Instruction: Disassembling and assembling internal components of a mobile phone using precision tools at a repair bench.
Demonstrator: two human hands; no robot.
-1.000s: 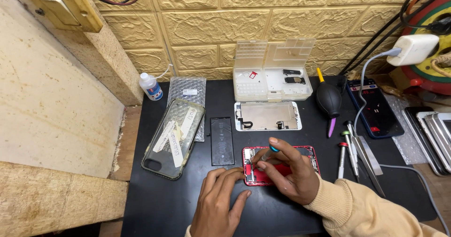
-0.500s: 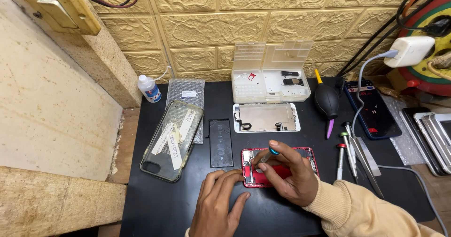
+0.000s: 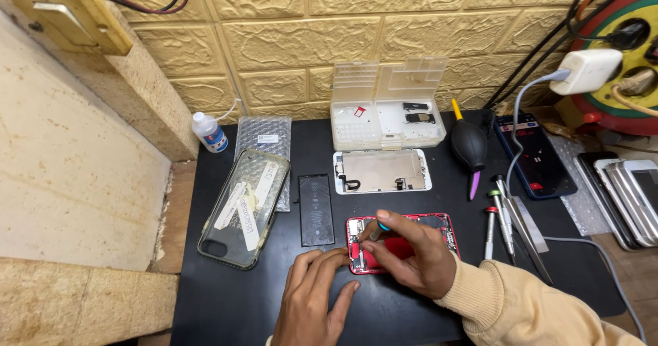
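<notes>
An opened red phone body [image 3: 439,224] lies on the black mat [image 3: 226,298] in front of me. My right hand [image 3: 411,257] rests on it, fingers pinched on a small screwdriver with a blue cap [image 3: 379,229], its tip over the phone's left end. My left hand [image 3: 312,301] lies flat on the mat, its fingertips touching the phone's lower left corner. A black battery [image 3: 316,209] lies just left of the phone. The removed white screen panel [image 3: 382,170] lies face down behind it.
A clear phone case [image 3: 245,206] and a bubble-wrap pouch [image 3: 262,135] sit at left, with a small bottle [image 3: 209,131]. An open parts box [image 3: 386,115] stands by the wall. A black air blower [image 3: 469,146], screwdrivers [image 3: 499,216], tweezers [image 3: 526,226] and a dark phone [image 3: 537,155] lie at right.
My view has shifted slightly. Both hands stay on the red phone with only small finger movements at the screwdriver.
</notes>
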